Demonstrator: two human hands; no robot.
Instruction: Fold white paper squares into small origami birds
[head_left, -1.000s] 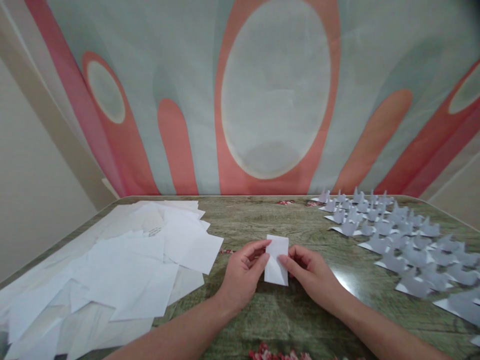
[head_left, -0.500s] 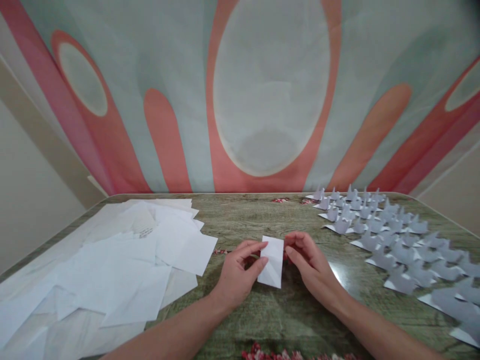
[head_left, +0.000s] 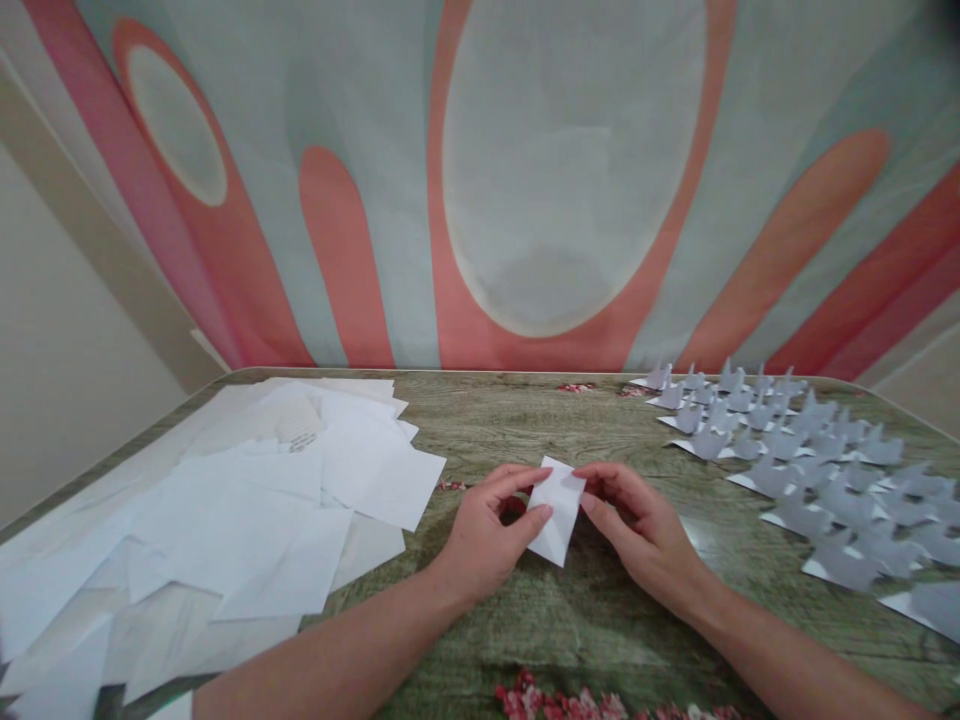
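Between my hands is a small folded piece of white paper, tilted a little over the wood-patterned table. My left hand pinches its left side, thumb low and forefinger near the top corner. At the upper right edge, the thumb and fingertips of my right hand close on the paper. Creases show on its face. What lies behind the paper, including some fingertips, is hidden.
A spread pile of loose white paper sheets covers the left of the table. Rows of folded white paper birds stand along the right. Red flower patterns show at the near edge. A patterned wall covering rises behind.
My right hand has come in and now grips the paper's right edge. The paper has turned slightly, its lower end swinging left. The whole view has shifted a little.
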